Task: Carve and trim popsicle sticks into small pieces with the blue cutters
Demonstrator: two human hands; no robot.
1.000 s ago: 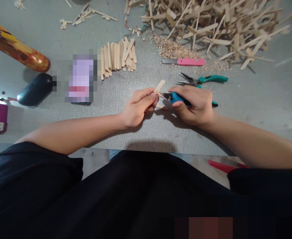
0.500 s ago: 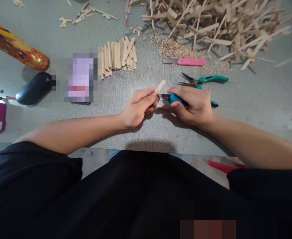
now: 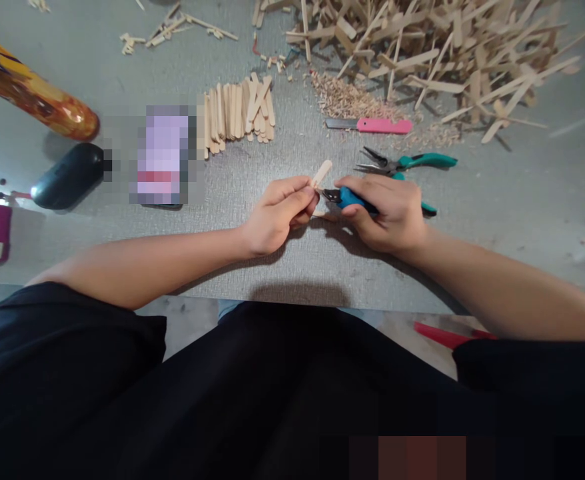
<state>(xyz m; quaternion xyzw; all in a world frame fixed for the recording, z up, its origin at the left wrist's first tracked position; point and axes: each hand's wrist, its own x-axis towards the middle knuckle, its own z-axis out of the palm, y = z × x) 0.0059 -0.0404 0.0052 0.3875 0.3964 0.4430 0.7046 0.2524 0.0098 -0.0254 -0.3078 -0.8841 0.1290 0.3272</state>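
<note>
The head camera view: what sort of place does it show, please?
Probably a craft worktable, in a home or workshop; I cannot tell which. A heap of wooden sticks and green-handled pliers lie on the grey tabletop, and the right hand holds a blue-handled tool.

A black top (image 3: 282,373) has wide, short sleeves (image 3: 77,340).

Pale floor (image 3: 188,328) shows beyond the grey tabletop (image 3: 517,193).
</note>
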